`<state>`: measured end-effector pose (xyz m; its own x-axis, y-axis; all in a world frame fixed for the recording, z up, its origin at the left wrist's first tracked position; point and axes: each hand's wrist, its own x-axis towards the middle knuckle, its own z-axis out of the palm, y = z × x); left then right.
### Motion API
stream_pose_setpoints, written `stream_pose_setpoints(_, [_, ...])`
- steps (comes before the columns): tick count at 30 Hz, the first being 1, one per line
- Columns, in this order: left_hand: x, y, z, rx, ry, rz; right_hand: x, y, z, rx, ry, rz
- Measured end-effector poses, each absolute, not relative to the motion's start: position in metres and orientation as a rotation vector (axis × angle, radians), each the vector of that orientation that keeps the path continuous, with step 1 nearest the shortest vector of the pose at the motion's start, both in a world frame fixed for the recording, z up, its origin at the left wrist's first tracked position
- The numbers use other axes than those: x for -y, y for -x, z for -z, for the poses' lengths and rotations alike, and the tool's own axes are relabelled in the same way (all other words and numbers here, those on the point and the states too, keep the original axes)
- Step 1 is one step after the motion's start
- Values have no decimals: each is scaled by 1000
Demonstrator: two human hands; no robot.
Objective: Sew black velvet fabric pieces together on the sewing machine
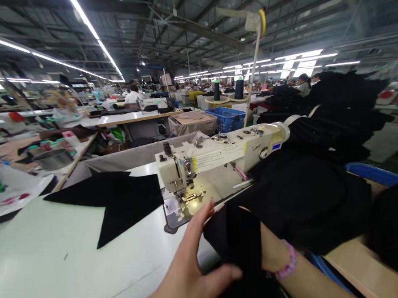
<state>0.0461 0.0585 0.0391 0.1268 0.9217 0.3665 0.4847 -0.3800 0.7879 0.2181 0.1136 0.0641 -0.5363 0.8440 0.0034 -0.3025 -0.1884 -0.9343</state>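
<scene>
My left hand reaches in from the bottom, thumb and index finger spread wide apart. Its index fingertip is beside the upper edge of a black fabric piece; whether they touch is unclear. My right hand, with a pink beaded bracelet at the wrist, comes from the right and goes behind that piece, which hangs raised in front of it. Most of its fingers are covered by the cloth. Just beyond is a white sewing machine, its needle area lit. Cut black fabric pieces lie flat left of the machine.
A large heap of black fabric rests to the right, with a taller pile behind. Two thread cones stand beyond the machine near a blue basket. On the left sits a metal bowl. Other people work farther back.
</scene>
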Motion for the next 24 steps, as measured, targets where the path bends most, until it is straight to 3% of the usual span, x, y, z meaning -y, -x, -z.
stream_pose_setpoints(5, [-65, -34, -70, -1575, -1853, -1427, -99, -199, -68, 1143, 467, -1962])
stream_pose_setpoints(8, [-62, -24, -81, -1581, -1980, -1385, -95, -201, -71, 1318, 596, -1694])
stream_pose_setpoints(13, [-49, -24, -81, -1529, -1829, -1633, -82, -202, -80, 1398, 783, -1328])
stream_pose_setpoints(18, [-42, -27, -93, -977, -1268, -1301, -85, -207, -82, 1365, 567, -1645])
stream_pose_setpoints(24, [-56, -9, -113, -836, -1024, -1162, -109, -222, -102, 1316, 439, -1879])
